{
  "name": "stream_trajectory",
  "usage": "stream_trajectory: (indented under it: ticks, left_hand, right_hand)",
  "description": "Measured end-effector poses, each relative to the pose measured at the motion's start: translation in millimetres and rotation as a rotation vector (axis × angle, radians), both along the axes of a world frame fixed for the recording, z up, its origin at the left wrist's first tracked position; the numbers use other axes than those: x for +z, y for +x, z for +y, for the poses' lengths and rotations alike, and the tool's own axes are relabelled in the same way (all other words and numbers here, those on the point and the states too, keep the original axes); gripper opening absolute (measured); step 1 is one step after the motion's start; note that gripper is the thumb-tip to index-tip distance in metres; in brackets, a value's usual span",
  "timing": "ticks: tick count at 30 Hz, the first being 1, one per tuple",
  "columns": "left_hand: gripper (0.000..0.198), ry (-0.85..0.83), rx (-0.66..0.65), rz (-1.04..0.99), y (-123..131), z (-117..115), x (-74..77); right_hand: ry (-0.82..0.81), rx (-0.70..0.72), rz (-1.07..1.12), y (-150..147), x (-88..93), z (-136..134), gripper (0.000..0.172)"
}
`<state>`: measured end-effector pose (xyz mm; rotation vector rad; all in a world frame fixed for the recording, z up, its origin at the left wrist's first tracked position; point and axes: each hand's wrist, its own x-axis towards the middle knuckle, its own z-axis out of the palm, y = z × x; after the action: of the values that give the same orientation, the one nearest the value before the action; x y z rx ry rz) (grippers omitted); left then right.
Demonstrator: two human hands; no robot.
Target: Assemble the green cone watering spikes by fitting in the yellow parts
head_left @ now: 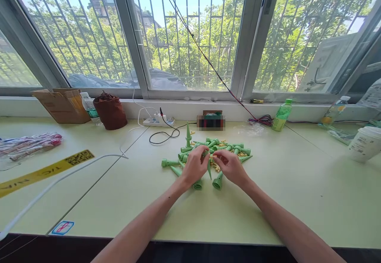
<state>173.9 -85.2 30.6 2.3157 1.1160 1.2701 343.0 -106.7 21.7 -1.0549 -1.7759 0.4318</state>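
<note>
A heap of green cone-shaped plastic spikes (235, 148) and small yellowish parts (222, 144) lies on the pale green table (297, 199). One spike (188, 135) stands upright at the heap's back left. My left hand (195, 166) is closed in a pinch on a green spike (208, 167) whose tip points down. My right hand (232, 167) is closed too, its fingertips meeting the left hand's at the spike's top; something small and yellowish shows between the fingers. Two more green spikes (218, 181) lie just in front of my hands.
Along the window sill stand a cardboard box (61, 103), a brown pouch (110, 111), a power strip (158, 121) with cables, and a green bottle (282, 115). A paper cup (363, 144) is at the right. Yellow tape (44, 171) and a white cable (59, 179) cross the left side.
</note>
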Motion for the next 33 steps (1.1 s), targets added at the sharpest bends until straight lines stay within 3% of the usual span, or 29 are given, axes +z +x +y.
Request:
stream_trajectory:
  ticks: [8, 33]
  left_hand:
    - [0.023, -0.011, -0.092, 0.094, 0.9, -6.3, 4.1]
    - [0.014, -0.023, -0.094, 0.056, 2.5, -8.0, 0.9]
  right_hand:
    - [-0.032, -0.039, 0.046, 1.1, -3.1, 2.8, 0.019]
    - [-0.037, -0.049, 0.049, 1.3, 2.5, -0.8, 0.028]
